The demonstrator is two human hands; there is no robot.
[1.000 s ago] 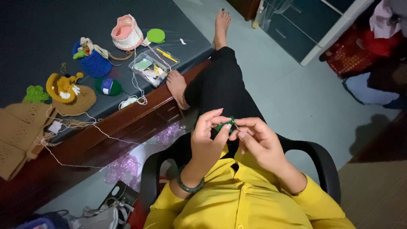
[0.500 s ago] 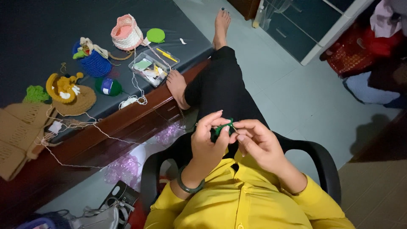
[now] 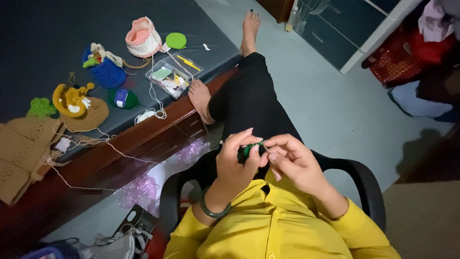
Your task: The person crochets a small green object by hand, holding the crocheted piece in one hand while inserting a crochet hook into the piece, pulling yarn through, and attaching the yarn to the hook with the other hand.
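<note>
Green crochet piece [image 3: 247,150] is matt, nubby yarn; bangle [image 3: 213,211] glossy; table edge [image 3: 143,139] polished wood

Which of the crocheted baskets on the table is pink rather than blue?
The pink crocheted basket, standing farthest back beside the flat green disc. The blue basket sits nearer, to its left, with pieces poking out of the top.

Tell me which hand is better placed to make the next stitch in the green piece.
Probably the right hand: its fingers pinch at the edge of the green piece, free to work. The left hand is wrapped around the piece, supporting it. No hook is visible.
</note>
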